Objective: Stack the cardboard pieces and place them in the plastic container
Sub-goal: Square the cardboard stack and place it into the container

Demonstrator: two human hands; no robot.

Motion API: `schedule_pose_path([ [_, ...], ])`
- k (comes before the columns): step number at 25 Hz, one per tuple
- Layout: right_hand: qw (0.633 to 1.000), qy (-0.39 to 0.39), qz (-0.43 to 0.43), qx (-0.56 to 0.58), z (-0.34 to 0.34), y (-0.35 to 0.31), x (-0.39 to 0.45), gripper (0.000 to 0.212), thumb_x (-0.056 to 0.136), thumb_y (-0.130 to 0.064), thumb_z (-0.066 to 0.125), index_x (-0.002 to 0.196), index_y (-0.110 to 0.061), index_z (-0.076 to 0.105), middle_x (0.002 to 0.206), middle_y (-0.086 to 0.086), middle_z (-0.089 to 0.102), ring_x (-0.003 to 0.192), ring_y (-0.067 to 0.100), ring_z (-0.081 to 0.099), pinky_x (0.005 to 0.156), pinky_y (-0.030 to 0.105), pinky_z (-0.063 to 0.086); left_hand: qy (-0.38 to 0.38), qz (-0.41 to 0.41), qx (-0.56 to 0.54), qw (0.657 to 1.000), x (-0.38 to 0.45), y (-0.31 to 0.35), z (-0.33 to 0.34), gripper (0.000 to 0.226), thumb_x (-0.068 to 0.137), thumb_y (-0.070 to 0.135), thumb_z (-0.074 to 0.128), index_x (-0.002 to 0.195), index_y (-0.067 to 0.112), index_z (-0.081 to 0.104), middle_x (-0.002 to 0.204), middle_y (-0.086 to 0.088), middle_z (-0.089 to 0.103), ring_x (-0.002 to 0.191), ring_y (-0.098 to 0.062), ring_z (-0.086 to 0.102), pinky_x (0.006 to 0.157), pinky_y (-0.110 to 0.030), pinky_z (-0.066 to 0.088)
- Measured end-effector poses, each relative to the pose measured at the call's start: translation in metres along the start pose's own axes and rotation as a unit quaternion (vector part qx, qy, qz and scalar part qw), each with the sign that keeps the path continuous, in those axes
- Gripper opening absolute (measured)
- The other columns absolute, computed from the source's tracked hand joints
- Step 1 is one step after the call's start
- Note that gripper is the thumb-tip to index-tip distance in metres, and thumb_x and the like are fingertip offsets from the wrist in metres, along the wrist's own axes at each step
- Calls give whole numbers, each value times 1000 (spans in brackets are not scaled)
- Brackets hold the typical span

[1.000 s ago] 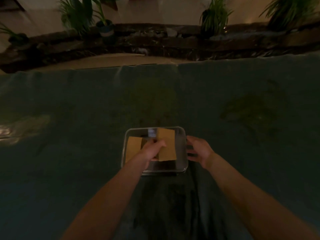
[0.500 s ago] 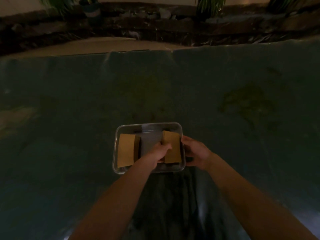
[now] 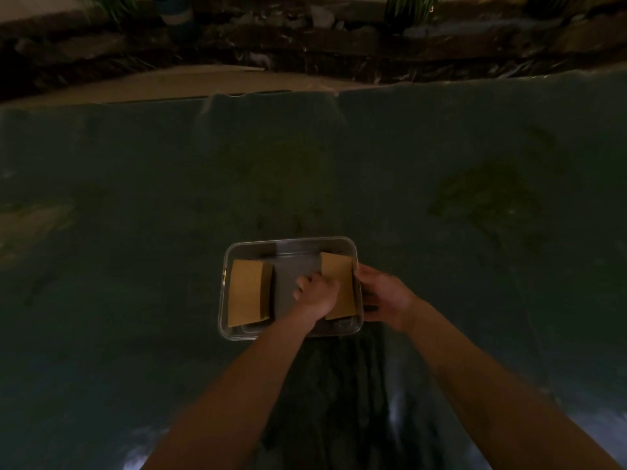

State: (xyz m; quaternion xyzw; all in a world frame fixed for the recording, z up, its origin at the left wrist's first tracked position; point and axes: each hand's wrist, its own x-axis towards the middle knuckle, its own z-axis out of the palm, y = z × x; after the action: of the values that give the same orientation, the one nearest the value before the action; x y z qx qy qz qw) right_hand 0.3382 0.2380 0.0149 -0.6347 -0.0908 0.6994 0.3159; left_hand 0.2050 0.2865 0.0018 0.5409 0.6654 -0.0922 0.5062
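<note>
A clear plastic container [image 3: 291, 241] sits on the dark green cloth in front of me. One stack of brown cardboard pieces [image 3: 249, 292] lies against its left wall. A second stack of cardboard pieces [image 3: 339, 276] lies along its right wall. My left hand [image 3: 317, 293] reaches into the container and rests on the left edge of that right stack, fingers curled on it. My right hand [image 3: 383, 295] is outside the container, its fingers against the right wall.
The green cloth [image 3: 135, 198] spreads wide on all sides, with a darker stain [image 3: 488, 198] at the right. Beyond its far edge run a pale strip of floor [image 3: 169, 83], dark rocks and potted plants [image 3: 176, 11].
My left hand has moved the cardboard stack from the middle of the container to its right wall and lowered it. My right hand has closed in onto the container's right side.
</note>
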Motion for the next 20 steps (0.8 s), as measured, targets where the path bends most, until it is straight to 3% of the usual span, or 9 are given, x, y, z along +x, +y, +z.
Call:
schedule_pose_path([
  [6,1000,-3,-6,-6,0,1,1,35,99,-37,47,133,-36,56,128,10,60,115,32,58,98,53,47,32,58,4,998,3,-11,4,67,102,39,39,156,15,8,154,-18,24,140,-36,31,111,-50,32],
  [10,1000,4,-6,-7,0,1,3,36,98,-37,49,133,-34,57,130,11,60,117,34,57,101,56,45,58,93,3,994,3,-16,4,53,99,33,48,147,18,30,145,-15,38,128,-28,45,92,-34,36],
  [12,1000,6,-7,-7,1,0,2,36,98,-36,49,133,-35,56,130,11,60,117,34,57,102,56,44,74,94,-12,993,5,-16,3,44,97,32,52,138,18,42,137,-12,48,113,-22,53,85,-30,38],
  [15,1000,3,-12,-17,2,0,-1,33,100,-35,45,131,-38,56,128,10,60,118,33,56,101,55,44,82,96,6,992,5,-16,3,32,97,31,52,126,18,51,130,-10,53,96,-12,50,80,-28,37],
  [20,999,4,-17,-34,8,1,-7,32,102,-40,39,131,-41,52,125,5,60,114,29,57,89,47,51,82,100,41,991,-2,-11,4,38,100,24,48,136,14,44,140,-13,44,116,-22,55,88,-30,40],
])
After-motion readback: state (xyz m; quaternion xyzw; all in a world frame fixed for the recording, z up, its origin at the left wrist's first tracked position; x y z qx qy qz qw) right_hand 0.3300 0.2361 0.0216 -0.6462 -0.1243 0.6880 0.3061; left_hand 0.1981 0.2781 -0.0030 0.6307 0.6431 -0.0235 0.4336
